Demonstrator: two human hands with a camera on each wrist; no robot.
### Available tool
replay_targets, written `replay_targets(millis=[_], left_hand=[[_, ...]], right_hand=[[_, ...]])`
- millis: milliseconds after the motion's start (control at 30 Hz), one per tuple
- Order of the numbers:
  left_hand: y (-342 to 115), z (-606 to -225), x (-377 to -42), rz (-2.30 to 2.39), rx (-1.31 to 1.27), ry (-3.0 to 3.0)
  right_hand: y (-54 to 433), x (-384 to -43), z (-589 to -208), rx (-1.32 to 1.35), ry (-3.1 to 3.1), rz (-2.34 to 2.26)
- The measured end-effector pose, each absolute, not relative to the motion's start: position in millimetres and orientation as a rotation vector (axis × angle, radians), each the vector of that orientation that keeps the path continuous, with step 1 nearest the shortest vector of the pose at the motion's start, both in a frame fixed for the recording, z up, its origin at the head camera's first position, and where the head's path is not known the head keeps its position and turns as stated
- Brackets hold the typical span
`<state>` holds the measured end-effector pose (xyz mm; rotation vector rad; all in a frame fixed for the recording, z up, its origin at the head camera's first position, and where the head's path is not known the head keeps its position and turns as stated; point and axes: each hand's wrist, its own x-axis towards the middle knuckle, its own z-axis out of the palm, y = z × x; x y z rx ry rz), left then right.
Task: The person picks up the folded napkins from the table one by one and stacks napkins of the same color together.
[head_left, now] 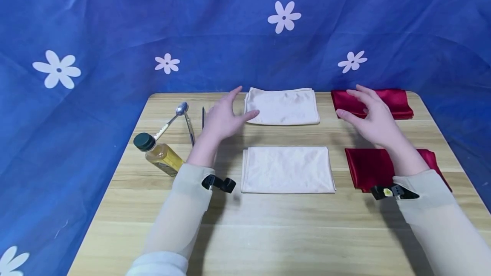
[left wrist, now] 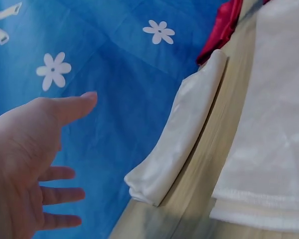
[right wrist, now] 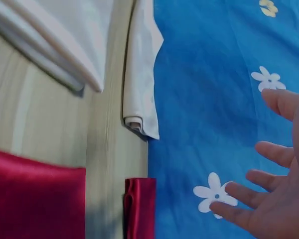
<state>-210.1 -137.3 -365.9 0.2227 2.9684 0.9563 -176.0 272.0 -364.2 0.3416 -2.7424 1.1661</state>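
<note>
The left hand (head_left: 225,118) is held wide near the far white cloth (head_left: 284,106), the right hand (head_left: 377,123) likewise near the far red cloth (head_left: 399,103).

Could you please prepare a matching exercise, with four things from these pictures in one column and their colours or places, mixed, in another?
Column one
1. Left hand
2. Backdrop
3. Right hand
4. Bottle cap

Column two
A. Blue
B. Dark green
C. Overlaps the left edge of the far white cloth in the head view
D. Overlaps the far red cloth in the head view

Right pairs: 1-C; 2-A; 3-D; 4-B
</note>
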Motion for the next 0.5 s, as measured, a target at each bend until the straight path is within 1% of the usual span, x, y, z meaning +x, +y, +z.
replay_targets(millis=[200,367,500], left_hand=[[-137.7,-372.5,-225.8,1.322,0.091,2.804],[-138.2,-377.6,-236.5,1.437,0.065,2.737],[-139.5,-381.5,-244.0,1.492,0.041,2.672]], right_hand=[[271.1,-189.3,-370.3,0.212,-2.763,1.400],[274.3,-195.9,-377.3,0.095,-2.752,1.530],[275.7,-204.2,-383.3,0.051,-2.719,1.686]])
